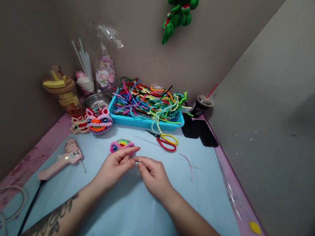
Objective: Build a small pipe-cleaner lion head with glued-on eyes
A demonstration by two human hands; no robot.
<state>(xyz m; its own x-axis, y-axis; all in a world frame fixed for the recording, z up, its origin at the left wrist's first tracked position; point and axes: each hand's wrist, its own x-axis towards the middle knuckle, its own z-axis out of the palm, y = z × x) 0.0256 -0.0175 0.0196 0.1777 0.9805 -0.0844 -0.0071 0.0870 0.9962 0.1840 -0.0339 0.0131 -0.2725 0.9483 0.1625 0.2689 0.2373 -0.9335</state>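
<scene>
My left hand (115, 167) and my right hand (152, 174) meet fingertip to fingertip over the light blue mat (133, 208), pinching one small pale piece (137, 160) between them; it is too small to identify. Just beyond my left fingers lies a small round pink and multicoloured pipe-cleaner piece (121, 145). Red and yellow scissors (166, 140) lie a little farther back on the right. A thin pink pipe-cleaner strand (189, 164) rests to the right of my hands.
A blue tray (145, 122) piled with colourful pipe cleaners stands at the back. Two finished lion-head figures (94, 121) sit left of it. A pink glue gun (63, 159) lies at left, its cord running toward me. A dark drink cup (202, 104) and two black phones (200, 132) are at back right.
</scene>
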